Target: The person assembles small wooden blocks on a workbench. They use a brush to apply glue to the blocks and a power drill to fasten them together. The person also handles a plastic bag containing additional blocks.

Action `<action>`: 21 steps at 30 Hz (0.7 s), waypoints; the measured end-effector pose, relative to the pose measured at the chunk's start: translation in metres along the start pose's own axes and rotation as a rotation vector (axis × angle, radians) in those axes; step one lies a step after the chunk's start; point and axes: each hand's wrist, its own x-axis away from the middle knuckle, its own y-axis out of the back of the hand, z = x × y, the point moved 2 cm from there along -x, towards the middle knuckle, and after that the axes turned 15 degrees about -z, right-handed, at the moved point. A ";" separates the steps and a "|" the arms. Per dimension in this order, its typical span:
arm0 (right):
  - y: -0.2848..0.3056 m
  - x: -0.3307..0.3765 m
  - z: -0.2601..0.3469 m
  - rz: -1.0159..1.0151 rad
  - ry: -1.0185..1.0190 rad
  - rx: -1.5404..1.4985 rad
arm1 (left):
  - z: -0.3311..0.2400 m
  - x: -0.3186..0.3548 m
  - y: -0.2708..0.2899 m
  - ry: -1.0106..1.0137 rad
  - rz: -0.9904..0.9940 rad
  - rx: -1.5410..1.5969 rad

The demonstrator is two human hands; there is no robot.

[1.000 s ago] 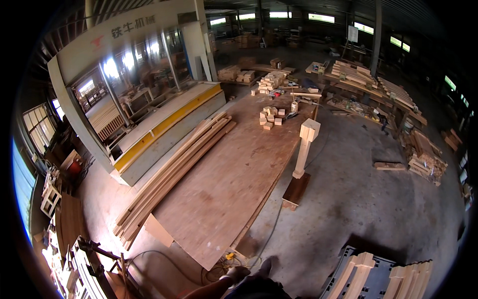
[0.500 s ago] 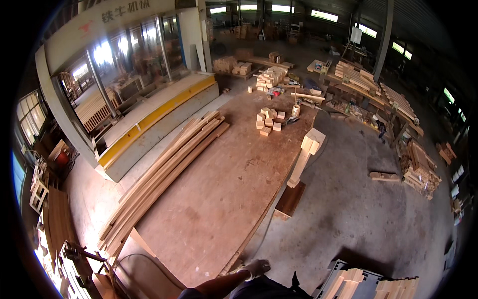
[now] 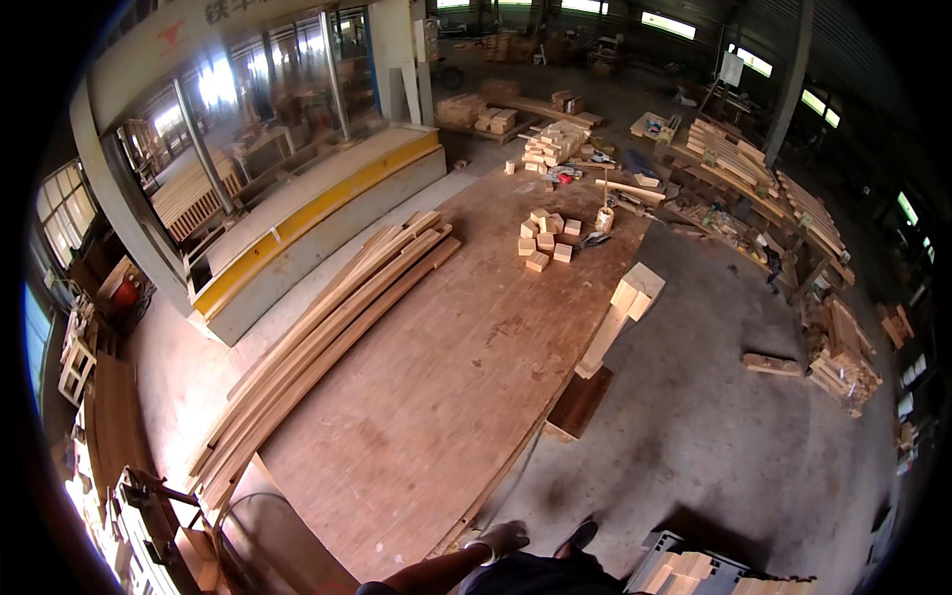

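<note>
Left hand low in picture, just beside near right edge of worktable; cannot tell whether it grasps anything. Right hand outside picture. Worktable stretches ahead. Work looks partway, as judged: small blocks already cut, loose toward far end; long strips along left side, apparently unjoined; 1 block-headed post beside right edge. Against 1.0 s ago: view shifts, left hand farther right in picture, shaped timbers at lower right more cropped; blocks, strips, post apparently unmoved.

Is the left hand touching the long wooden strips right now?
Apart. The head view shows a broad stretch of tabletop between the left hand and the wooden strips.
</note>
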 end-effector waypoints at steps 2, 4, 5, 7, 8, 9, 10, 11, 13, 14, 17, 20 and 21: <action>0.013 -0.009 -0.007 -0.009 -0.014 -0.006 | -0.037 -0.001 0.029 -0.151 0.108 -0.209; 0.022 -0.021 -0.011 -0.005 -0.013 -0.014 | -0.051 0.001 0.042 -0.007 0.096 -0.138; 0.029 -0.027 -0.014 -0.004 -0.013 -0.018 | -0.053 -0.005 0.046 0.061 0.090 -0.104; 0.044 -0.041 -0.025 0.004 -0.012 -0.026 | -0.047 -0.019 0.043 0.000 0.205 -0.267; 0.051 -0.048 -0.032 0.007 -0.017 -0.034 | -0.041 -0.027 0.037 -0.077 0.236 -0.373; 0.060 -0.056 -0.038 0.013 -0.013 -0.040 | -0.038 -0.036 0.032 -0.156 0.267 -0.477; 0.069 -0.065 -0.048 0.013 -0.017 -0.054 | -0.052 -0.051 0.044 -0.055 0.372 -0.497; 0.082 -0.072 -0.059 0.014 -0.017 -0.061 | -0.056 -0.067 0.046 0.054 0.373 -0.467; 0.103 -0.094 -0.072 0.030 -0.011 -0.079 | -0.063 -0.089 0.049 0.283 0.367 -0.403; 0.116 -0.105 -0.078 0.045 0.001 -0.084 | -0.033 -0.097 0.034 0.006 0.415 -0.446; 0.169 -0.131 -0.114 0.078 0.224 -0.096 | -0.023 -0.137 0.000 0.356 0.521 -0.526; 0.196 -0.191 -0.164 0.018 0.421 -0.340 | -0.011 -0.154 -0.024 0.330 0.298 -0.471; 0.200 -0.213 -0.178 0.110 0.073 -0.565 | -0.009 -0.164 -0.025 0.311 0.198 -0.442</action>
